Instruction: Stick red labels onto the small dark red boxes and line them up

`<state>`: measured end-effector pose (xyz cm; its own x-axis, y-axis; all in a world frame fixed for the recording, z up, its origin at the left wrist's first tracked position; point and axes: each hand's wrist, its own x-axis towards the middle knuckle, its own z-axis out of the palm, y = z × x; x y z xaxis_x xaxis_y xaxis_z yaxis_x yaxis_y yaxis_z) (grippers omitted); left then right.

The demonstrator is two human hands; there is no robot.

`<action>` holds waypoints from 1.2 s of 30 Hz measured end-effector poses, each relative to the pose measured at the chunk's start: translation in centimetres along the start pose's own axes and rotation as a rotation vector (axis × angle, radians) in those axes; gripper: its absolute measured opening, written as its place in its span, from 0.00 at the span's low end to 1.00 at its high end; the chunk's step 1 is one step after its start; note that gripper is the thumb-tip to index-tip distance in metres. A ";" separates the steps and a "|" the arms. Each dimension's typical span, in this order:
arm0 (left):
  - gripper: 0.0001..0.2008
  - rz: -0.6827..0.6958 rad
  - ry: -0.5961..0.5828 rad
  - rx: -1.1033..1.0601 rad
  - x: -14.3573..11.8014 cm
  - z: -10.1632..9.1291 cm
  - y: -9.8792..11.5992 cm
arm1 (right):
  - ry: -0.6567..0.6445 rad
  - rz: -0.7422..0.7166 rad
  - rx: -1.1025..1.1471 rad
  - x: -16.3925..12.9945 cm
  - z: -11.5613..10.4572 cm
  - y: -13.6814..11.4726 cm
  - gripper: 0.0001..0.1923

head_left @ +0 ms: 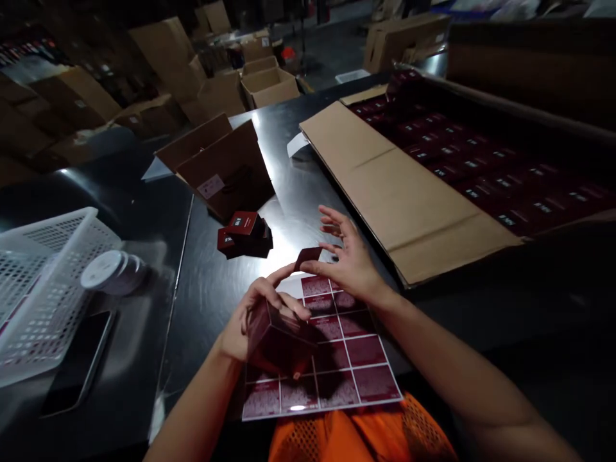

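My left hand (250, 321) holds a small dark red box (276, 340) above a sheet of dark red stickers (346, 366) lying on the metal table. My right hand (349, 260) pinches a single dark red sticker (308, 256) between thumb and finger, just above the box, with the other fingers spread. A small pile of the same red boxes (245, 234) rests on the table beyond my hands.
A large open carton (409, 192) on the right holds several rows of red boxes. An open brown carton (226, 167) lies ahead. A white mesh basket (43, 289), a tape roll (108, 269) and a phone (79, 362) sit on the left. Cartons crowd the floor behind.
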<state>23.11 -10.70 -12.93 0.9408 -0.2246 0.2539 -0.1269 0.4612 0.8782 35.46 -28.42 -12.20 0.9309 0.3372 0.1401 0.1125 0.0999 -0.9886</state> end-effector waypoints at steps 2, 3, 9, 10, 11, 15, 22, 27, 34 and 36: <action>0.16 0.026 0.019 -0.019 0.0 -0.1 0.1 | -0.048 0.146 0.095 0.2 0.1 0.0 0.40; 0.14 0.035 0.044 -0.012 0.0 -0.2 0.1 | -0.110 0.225 0.168 0.2 0.2 0.0 0.34; 0.26 0.068 0.157 0.287 0.7 -1.7 -0.6 | 0.019 0.150 0.168 0.6 -0.1 0.1 0.21; 0.28 0.093 0.201 0.325 0.8 -2.0 -0.9 | 0.117 0.074 0.127 0.8 -0.4 0.0 0.19; 0.29 0.122 0.256 0.353 1.0 -2.2 -1.2 | 0.187 0.005 0.109 0.9 -0.7 0.0 0.18; 0.31 0.155 0.453 0.392 1.6 -2.7 -2.3 | -0.130 -0.152 0.183 0.5 -1.1 -0.2 0.43; 0.33 0.108 0.454 0.480 1.5 -2.8 -1.4 | -0.290 -0.322 -0.072 -1.5 0.3 0.7 0.47; 0.29 0.133 0.391 0.926 1.3 -2.9 -0.2 | -0.358 -0.453 -0.254 -1.3 -0.1 1.5 0.39; 0.29 0.270 0.196 1.478 0.6 -1.9 0.3 | -0.336 -0.794 -0.437 -1.1 0.3 1.9 0.43; 0.28 0.210 0.199 1.446 0.5 -1.6 0.2 | -0.358 -0.732 -0.362 -1.2 0.1 1.2 0.45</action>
<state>24.01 -9.37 -13.27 0.8775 -0.0889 0.4713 -0.3472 -0.7958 0.4962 34.41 -28.59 -13.54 0.4250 0.5831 0.6924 0.7961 0.1234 -0.5925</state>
